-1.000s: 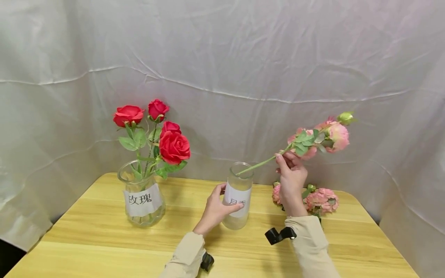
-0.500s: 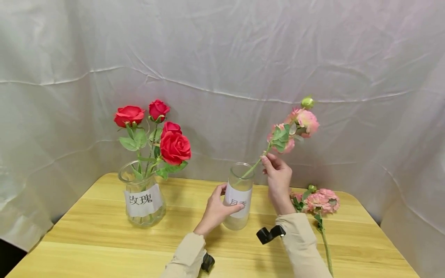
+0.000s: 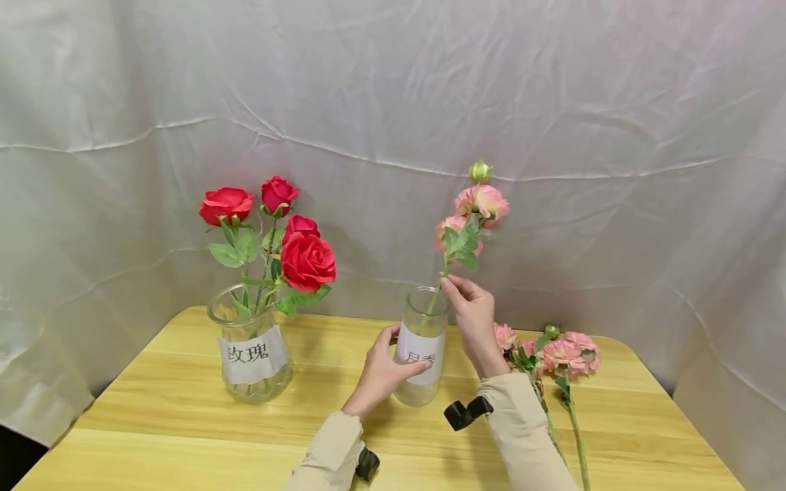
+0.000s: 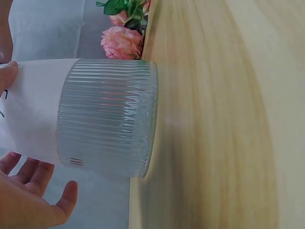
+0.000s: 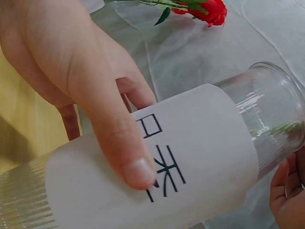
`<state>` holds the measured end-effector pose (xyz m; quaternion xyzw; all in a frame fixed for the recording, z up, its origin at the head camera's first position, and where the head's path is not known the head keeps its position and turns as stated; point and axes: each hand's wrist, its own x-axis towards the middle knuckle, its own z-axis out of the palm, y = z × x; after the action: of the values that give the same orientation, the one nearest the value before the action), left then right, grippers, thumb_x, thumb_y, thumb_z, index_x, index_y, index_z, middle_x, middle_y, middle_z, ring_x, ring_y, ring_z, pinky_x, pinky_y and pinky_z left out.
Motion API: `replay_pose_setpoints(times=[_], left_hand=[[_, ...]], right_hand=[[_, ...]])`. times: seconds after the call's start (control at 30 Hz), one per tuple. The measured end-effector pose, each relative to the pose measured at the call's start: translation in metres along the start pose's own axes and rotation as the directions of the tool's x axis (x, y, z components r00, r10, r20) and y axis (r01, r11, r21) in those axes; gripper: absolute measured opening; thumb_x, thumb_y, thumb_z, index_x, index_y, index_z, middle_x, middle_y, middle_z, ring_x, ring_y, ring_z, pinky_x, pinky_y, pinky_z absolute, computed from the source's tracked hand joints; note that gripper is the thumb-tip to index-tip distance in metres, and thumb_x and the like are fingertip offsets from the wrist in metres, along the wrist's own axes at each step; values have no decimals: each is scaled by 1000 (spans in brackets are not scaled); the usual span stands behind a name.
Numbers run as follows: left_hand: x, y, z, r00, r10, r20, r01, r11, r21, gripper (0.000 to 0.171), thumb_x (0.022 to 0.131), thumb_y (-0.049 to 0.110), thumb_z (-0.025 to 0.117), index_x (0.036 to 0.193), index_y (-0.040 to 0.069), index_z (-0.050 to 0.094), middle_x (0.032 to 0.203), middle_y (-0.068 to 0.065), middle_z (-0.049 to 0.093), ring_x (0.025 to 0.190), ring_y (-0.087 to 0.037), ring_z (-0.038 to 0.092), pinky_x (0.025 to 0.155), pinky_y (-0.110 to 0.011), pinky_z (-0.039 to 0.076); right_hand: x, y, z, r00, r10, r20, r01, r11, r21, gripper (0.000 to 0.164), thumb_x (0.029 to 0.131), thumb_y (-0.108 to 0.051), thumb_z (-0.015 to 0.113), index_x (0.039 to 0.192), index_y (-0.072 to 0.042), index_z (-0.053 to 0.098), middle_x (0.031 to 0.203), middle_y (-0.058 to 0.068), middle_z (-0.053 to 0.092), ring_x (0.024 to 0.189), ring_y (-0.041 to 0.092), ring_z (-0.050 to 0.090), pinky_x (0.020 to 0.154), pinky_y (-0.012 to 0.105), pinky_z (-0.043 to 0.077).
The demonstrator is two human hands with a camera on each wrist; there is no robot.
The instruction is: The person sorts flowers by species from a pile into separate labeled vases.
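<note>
A straight glass vase [image 3: 424,393] with a white paper label [image 3: 420,341] stands upright in the middle of the table. My left hand [image 3: 383,372] grips it from the left, its thumb across the label. In the left wrist view the vase's ribbed base [image 4: 107,117] meets the tabletop. Just above the rim, my right hand [image 3: 475,320] pinches the green stem of a pink flower spray [image 3: 488,204] between thumb and fingertips. The stem's lower end reaches inside the vase, and the right wrist view shows green stem [image 5: 286,129] behind the glass. Blooms, leaves and a bud rise above the hand.
To the left, a wider labelled glass vase [image 3: 260,385] holds several red roses [image 3: 309,260]. More pink flowers [image 3: 568,354] lie on the table [image 3: 184,423] at the right, beside and partly behind the right forearm. A grey cloth [image 3: 393,102] hangs behind the table.
My right hand has moved left with the pink flower spray, swinging it from slanted to nearly upright, its stem going further into the vase. The left hand has stayed on the vase.
</note>
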<state>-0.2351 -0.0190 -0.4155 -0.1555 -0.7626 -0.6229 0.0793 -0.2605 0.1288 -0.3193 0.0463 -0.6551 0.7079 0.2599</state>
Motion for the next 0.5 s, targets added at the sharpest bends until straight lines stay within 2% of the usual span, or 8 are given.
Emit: replay_pose_setpoints(times=[0.2,0.33,0.5], left_hand=[[0,-1,0,1000,-3,0,3,1000,2,74,72,26,85,131,3,48,122,-12,56,114,-30,50,96,-55,39],[0,0,0,1000,-3,2,3,1000,0,74,72,26,85,131,3,48,122,-11,55,113,-29,50,96,-55,39],[0,0,0,1000,1,1,-1,1000,-6,74,72,26,85,131,3,48,121,-12,55,114,-30,50,96,-56,38]], right_hand=[[-3,1,4,1000,5,7,-5,1000,8,17,87,2,68,100,11,65,83,-6,67,81,6,62,76,20,47],[-3,3,6,999,28,20,-29,999,22,16,88,1,68,99,11,64,81,-6,67,81,6,62,77,20,47],[-3,4,7,997,56,59,-54,998,-19,22,89,-3,67,102,14,64,81,-8,66,80,7,59,74,21,45]])
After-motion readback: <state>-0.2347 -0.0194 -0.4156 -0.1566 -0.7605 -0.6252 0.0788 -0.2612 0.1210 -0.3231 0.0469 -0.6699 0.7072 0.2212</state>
